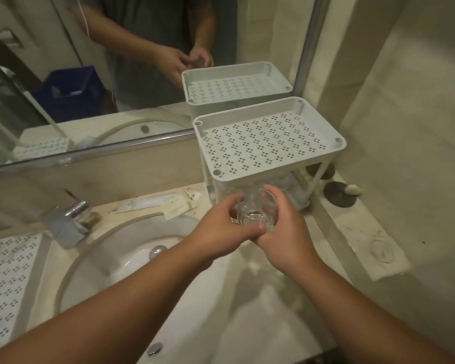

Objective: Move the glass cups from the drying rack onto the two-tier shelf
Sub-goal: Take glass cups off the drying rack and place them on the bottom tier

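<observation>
- Both hands are together around one glass cup (256, 208), held in the air in front of the two-tier shelf (269, 143), near its front edge.
- The left hand (221, 227) comes in from the left; its fingers curl round the cup's far and left side and its thumb lies across the near side, touching the right hand.
- The right hand (284, 227) grips the cup from the right, fingers wrapped over the far rim and palm against the cup's side.
- The cup is clear and empty, tilted so its mouth faces the camera and its thick base shows through the glass.
- The shelf is pale, with clover-shaped holes in its top tray; it stands on the table (260, 298) at the far right, against the mirror (63, 74). Clear glassware seems to sit on its lower tier, but it is too blurred to tell.
- To the right of the shelf, dark round stones (338, 194) and a small pale one lie on a raised ledge.
- Left of the hands is the round sink (132, 248) with a metal tap (69, 219); small packets (163, 203) lie on the table behind it.
- At the near left edge is the perforated drying rack (8, 282).
</observation>
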Available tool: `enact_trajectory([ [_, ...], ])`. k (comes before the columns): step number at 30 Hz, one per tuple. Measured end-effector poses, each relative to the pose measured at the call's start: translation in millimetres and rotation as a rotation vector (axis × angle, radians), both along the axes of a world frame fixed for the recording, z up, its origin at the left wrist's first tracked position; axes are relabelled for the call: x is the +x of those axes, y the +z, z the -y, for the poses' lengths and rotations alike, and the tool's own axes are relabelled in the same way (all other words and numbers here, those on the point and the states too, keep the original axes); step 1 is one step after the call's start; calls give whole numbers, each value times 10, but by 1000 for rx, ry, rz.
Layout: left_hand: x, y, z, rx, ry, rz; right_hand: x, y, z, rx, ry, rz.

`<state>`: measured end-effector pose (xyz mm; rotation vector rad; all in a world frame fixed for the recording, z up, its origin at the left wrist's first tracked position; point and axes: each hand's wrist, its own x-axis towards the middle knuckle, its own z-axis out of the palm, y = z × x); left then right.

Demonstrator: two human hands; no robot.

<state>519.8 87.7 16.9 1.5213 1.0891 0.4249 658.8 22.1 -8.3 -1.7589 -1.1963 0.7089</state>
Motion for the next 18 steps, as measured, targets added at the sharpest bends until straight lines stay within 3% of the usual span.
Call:
enact_trajectory([
  [13,923,-269,-192,6,-90,-163,841,-441,-115,-43,-156,285],
  [18,1135,-345,-321,206,-176,-329,988,-617,-251,-62,-211,292],
])
